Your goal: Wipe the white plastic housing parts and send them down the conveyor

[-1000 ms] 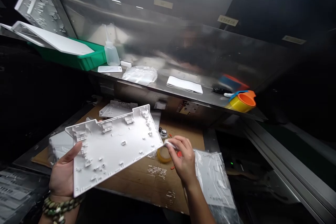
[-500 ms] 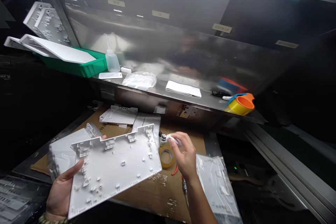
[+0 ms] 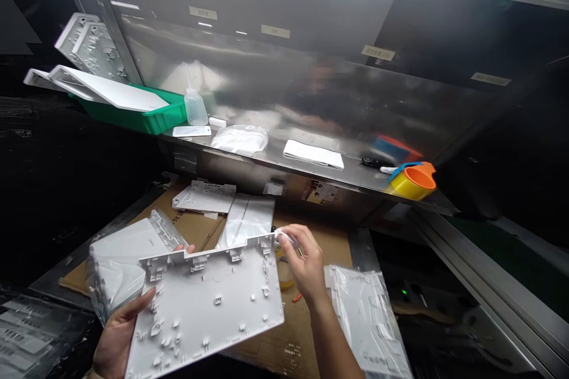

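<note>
My left hand (image 3: 122,328) grips a white plastic housing panel (image 3: 240,308) by its left edge, thumb on the inner face and fingertips showing over the top edge. Clips and ribs on that inner face are turned toward me. My right hand (image 3: 306,257) is closed in a pinch on a small white wad (image 3: 284,235), perhaps cloth or tissue. The wad is at the panel's upper right corner and seems to touch it. Behind the panel and right hand, a roll of yellowish tape (image 3: 285,272) is partly hidden.
Bagged white panels (image 3: 120,254) lie at left, another bagged panel (image 3: 367,314) at right, on cardboard (image 3: 293,346). Farther back are a loose white panel (image 3: 207,196) and plastic bags (image 3: 249,216). The metal shelf holds a green bin (image 3: 155,121), squeeze bottle (image 3: 195,108) and yellow tape roll (image 3: 411,183).
The panel has shifted slightly right and down in my left hand. The white wad, earlier just right of the panel, is now at its upper right corner. The view has shifted a little.
</note>
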`<action>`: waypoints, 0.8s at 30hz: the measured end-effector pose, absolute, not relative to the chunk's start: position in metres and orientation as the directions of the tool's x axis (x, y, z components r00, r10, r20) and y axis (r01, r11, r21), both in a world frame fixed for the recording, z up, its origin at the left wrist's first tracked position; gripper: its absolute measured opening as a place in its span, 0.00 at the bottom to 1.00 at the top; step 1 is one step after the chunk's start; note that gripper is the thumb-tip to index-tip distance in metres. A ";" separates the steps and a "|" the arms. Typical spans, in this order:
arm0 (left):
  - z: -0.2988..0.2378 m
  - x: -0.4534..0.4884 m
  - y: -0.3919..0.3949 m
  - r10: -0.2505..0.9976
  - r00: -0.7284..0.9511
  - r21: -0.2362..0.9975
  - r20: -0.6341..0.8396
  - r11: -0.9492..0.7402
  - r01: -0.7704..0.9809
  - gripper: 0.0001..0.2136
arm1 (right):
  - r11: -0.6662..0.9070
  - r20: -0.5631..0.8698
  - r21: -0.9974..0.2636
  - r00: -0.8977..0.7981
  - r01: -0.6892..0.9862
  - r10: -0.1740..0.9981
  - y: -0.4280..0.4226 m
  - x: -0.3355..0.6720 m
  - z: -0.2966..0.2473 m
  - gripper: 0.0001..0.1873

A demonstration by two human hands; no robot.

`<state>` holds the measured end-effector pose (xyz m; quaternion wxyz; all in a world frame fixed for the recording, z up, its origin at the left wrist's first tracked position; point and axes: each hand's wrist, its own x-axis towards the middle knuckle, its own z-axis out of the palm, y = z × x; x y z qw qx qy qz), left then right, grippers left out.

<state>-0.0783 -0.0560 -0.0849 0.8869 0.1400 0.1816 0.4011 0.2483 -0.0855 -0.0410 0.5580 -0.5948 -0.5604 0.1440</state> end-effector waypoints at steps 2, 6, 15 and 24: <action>-0.082 -0.075 -0.057 0.798 0.560 0.448 -0.223 0.594 -0.668 0.32 | 0.203 0.424 -0.826 0.343 0.525 0.838 -0.083 0.252 -0.049 0.08; -0.057 -0.048 -0.065 0.860 0.409 0.564 -0.304 0.508 -0.651 0.38 | 0.208 0.431 -0.839 0.381 0.503 0.818 -0.086 0.241 -0.047 0.08; -0.053 0.021 -0.082 0.927 0.347 0.960 -0.144 0.216 -0.180 0.24 | 0.453 0.621 -0.696 0.151 0.557 0.769 -0.097 0.176 -0.030 0.10; -0.064 0.023 -0.082 0.916 0.367 0.967 -0.164 0.222 -0.123 0.24 | 0.399 0.572 -0.731 0.178 0.554 0.801 -0.101 0.183 -0.046 0.08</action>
